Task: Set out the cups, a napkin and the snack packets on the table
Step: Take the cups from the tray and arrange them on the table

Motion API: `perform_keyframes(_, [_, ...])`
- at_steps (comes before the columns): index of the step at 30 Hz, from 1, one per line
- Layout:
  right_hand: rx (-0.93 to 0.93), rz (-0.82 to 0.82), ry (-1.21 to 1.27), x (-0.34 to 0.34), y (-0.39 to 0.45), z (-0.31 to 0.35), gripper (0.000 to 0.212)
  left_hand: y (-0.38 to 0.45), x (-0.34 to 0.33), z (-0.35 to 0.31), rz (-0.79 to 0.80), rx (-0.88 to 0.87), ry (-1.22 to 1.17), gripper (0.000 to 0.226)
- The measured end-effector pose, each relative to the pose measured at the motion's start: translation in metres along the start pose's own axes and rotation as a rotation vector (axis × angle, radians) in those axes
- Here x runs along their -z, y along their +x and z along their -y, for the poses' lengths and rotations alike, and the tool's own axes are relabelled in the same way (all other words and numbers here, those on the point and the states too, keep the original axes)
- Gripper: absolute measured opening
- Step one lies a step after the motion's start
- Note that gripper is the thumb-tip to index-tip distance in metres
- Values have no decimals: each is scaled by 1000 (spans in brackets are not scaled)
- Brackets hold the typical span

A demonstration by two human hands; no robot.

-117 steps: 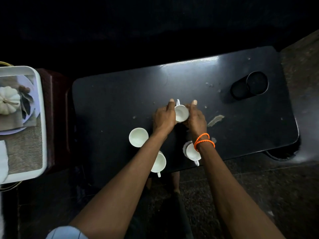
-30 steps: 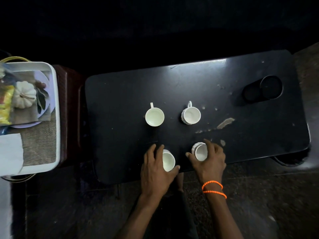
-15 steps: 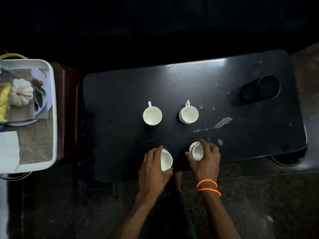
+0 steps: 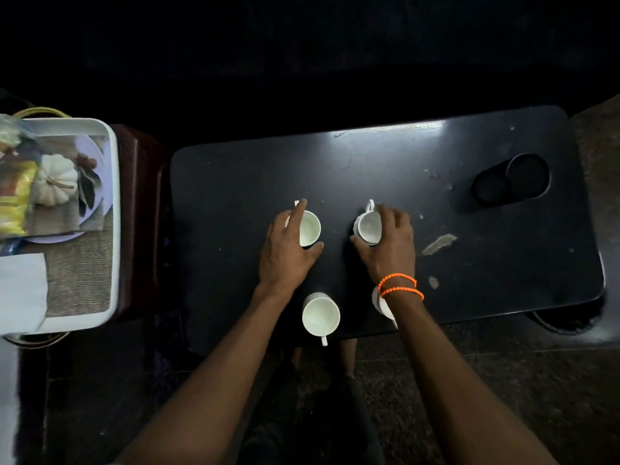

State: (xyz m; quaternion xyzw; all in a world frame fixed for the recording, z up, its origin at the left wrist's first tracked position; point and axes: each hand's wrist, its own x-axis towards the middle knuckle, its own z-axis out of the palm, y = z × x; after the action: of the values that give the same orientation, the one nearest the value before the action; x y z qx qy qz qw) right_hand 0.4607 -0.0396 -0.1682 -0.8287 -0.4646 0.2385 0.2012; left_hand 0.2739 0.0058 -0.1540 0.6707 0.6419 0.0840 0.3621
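Two hands (image 4: 339, 246) round far cups (image 4: 310, 228)

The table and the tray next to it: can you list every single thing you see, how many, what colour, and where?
table: one, black, centre.
cups: four, white, on the table in two rows; far pair under the hands, near right one partly hidden by the wrist.
cup holder: one, black, table's far right.
tray: one, white, left of the table.
snack packets: count unclear, yellow, on the tray.
pumpkin: one, white, on the tray.
napkin: one, white, tray's near end.
bracelet: orange beads, right wrist.
left hand: grips far left cup.
right hand: grips far right cup.
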Motion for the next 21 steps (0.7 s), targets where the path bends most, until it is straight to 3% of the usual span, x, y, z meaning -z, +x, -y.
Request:
perform_keyframes(9, [66,-16,-78,0,-1,-7,58,-3,-11,-4,-52,16,17,78])
perform_keyframes(14, [58,-4,-197,2,1,-4,68,-2,-11,-3,-53,10,42,85])
perform_keyframes(17, [53,-94,-276,5,1,8,76,-3,-7,-4,-31,7,16,93])
perform_keyframes(21, [164,-95,-273,4,4,38,72,-10,11,-2,-92,19,-81,87])
